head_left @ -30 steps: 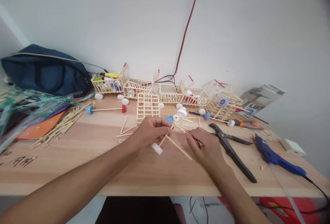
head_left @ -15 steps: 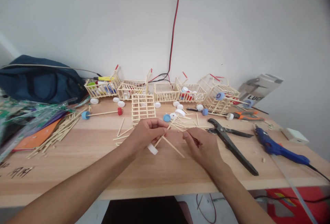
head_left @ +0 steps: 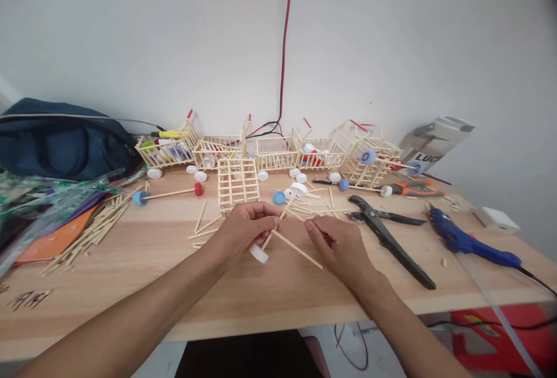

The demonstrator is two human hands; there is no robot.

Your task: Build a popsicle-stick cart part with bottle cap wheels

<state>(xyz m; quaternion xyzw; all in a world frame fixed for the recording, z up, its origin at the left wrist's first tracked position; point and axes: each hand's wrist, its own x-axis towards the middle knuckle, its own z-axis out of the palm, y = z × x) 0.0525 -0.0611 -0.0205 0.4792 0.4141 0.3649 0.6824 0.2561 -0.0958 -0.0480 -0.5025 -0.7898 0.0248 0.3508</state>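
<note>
My left hand (head_left: 247, 228) is closed, pinching thin wooden sticks (head_left: 297, 249) near the middle of the wooden table (head_left: 174, 273). One of the sticks carries a white bottle cap (head_left: 260, 254) at its lower end. My right hand (head_left: 338, 243) rests on the table just to the right, its fingers curled and pinched near the stick tips; what it pinches is too small to make out. Loose sticks and blue and white caps (head_left: 279, 197) lie just beyond both hands. A flat stick lattice (head_left: 237, 183) lies behind my left hand.
A row of stick-built carts (head_left: 278, 153) lines the wall. Black shears (head_left: 389, 240), orange pliers (head_left: 411, 189) and a blue glue gun (head_left: 465, 242) lie at right. A stick pile (head_left: 93, 226), coloured paper (head_left: 52, 237) and a dark bag (head_left: 61, 140) are at left.
The view has shifted a little left and up. Both hands keep their pinch at the same spot, and the sticks have tilted only slightly.
</note>
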